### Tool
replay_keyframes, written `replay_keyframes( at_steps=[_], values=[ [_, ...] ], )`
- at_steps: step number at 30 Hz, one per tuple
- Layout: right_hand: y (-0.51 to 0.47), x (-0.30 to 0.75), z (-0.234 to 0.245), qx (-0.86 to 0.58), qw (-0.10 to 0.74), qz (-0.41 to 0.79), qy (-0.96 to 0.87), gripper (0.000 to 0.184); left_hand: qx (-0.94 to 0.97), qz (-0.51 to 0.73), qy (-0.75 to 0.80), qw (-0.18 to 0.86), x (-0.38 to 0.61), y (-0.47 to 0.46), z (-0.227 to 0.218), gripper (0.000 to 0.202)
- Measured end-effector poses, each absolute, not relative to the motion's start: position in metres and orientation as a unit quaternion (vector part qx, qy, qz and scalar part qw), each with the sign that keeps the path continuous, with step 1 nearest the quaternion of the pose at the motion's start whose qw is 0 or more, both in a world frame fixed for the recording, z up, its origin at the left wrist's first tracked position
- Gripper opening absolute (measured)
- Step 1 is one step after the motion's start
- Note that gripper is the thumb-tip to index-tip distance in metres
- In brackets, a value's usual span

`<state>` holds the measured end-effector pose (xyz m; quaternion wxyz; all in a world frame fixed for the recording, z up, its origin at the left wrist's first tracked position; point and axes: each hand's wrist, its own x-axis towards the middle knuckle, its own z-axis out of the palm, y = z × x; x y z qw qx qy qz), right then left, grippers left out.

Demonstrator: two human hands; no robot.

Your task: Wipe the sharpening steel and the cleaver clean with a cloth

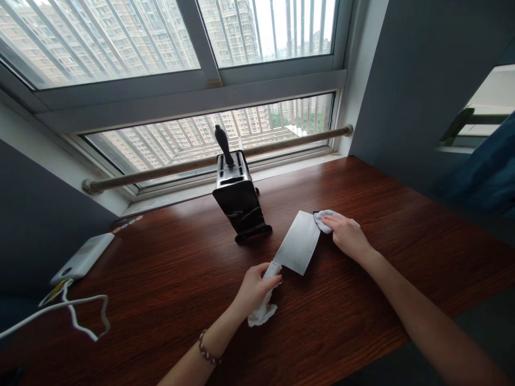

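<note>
A cleaver [300, 244] with a broad, bright blade is tilted over the brown table, its far end pointing toward the window. My left hand [257, 287] is closed round its handle, which is wrapped in white tissue or cloth [262, 316] that hangs loose below the fingers. At the blade's far right corner, my right hand [345, 230] grips a crumpled pale cloth [323, 220] pressed against the edge there. Behind the blade stands a black knife block [239, 201] with one dark-handled tool [223, 143] upright in it.
The wooden table [169, 268] reaches up to the window sill. A white power strip [84, 260] with a white cable [86, 300] lies at the left edge. A metal rail [173, 171] crosses in front of the barred window, behind the knife block.
</note>
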<state>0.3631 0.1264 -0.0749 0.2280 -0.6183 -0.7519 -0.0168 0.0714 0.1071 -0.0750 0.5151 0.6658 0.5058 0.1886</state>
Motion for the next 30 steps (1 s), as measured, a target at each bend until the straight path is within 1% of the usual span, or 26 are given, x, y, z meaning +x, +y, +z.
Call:
replay_keyframes(
  at_steps=[4, 8, 10, 13, 16, 20, 22, 23, 25, 26, 28, 30],
  values=[
    [0.126, 0.366, -0.078, -0.644, 0.210, -0.014, -0.736, 0.048, 0.660, 0.190, 0.505, 0.523, 0.072, 0.107, -0.074, 0.027],
    [0.126, 0.365, -0.078, -0.650, 0.243, 0.009, -0.720, 0.049, 0.646, 0.189, 0.505, 0.540, 0.071, 0.106, -0.076, 0.027],
    [0.127, 0.364, -0.078, -0.651, 0.282, 0.045, -0.703, 0.052, 0.641, 0.193, 0.502, 0.547, 0.071, 0.106, -0.077, 0.027],
    [0.130, 0.364, -0.079, -0.631, 0.384, 0.096, -0.667, 0.051, 0.623, 0.199, 0.494, 0.572, 0.071, 0.107, -0.076, 0.026],
    [0.134, 0.366, -0.078, -0.623, 0.472, 0.121, -0.612, 0.048, 0.576, 0.196, 0.489, 0.624, 0.068, 0.111, -0.071, 0.030],
    [0.134, 0.370, -0.072, -0.619, 0.539, 0.115, -0.559, 0.045, 0.522, 0.196, 0.432, 0.709, 0.062, 0.118, -0.065, 0.031],
    [0.131, 0.370, -0.067, -0.603, 0.548, 0.115, -0.568, 0.038, 0.490, 0.206, 0.410, 0.741, 0.060, 0.120, -0.064, 0.029],
    [0.129, 0.369, -0.064, -0.589, 0.539, 0.142, -0.586, 0.033, 0.477, 0.211, 0.405, 0.751, 0.059, 0.121, -0.064, 0.029],
    [0.123, 0.365, -0.060, -0.540, 0.479, 0.272, -0.637, 0.026, 0.462, 0.213, 0.402, 0.761, 0.059, 0.122, -0.065, 0.030],
    [0.120, 0.361, -0.058, -0.503, 0.429, 0.357, -0.660, 0.026, 0.460, 0.210, 0.401, 0.764, 0.058, 0.122, -0.065, 0.030],
    [0.114, 0.352, -0.056, -0.406, 0.289, 0.510, -0.701, 0.028, 0.458, 0.208, 0.398, 0.767, 0.058, 0.122, -0.067, 0.031],
    [0.109, 0.342, -0.056, -0.316, 0.153, 0.578, -0.737, 0.032, 0.459, 0.209, 0.390, 0.771, 0.057, 0.123, -0.069, 0.029]
  ],
)
